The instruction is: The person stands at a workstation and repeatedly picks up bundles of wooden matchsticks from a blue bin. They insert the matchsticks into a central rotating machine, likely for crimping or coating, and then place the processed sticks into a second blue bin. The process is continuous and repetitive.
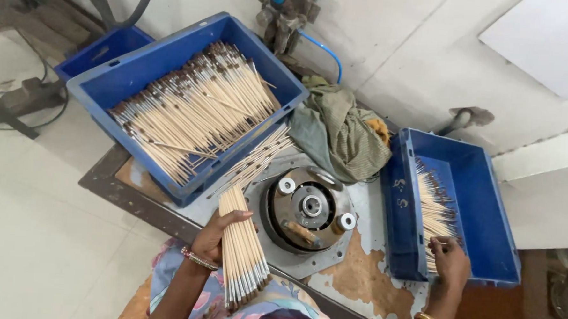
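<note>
My left hand (pixel 215 234) is closed around a thick bundle of pale wooden brush handles (pixel 242 247) with metal ferrules at the near end. More loose handles (pixel 253 158) fan out from it over the edge of the big blue crate (pixel 128 76), which is full of the same sticks. My right hand (pixel 450 261) reaches into the smaller blue crate (pixel 486 213) on the right and touches the row of sticks (pixel 434 211) lying along its left side. Between my hands sits a round metal machine fixture (pixel 307 208) on a grey plate.
A crumpled green cloth (pixel 343 127) lies behind the fixture. A second blue crate (pixel 104 46) sits behind the big one. The worn workbench (pixel 362 278) has peeling paint. A blue air hose (pixel 324 49) and pipe fittings run along the white wall.
</note>
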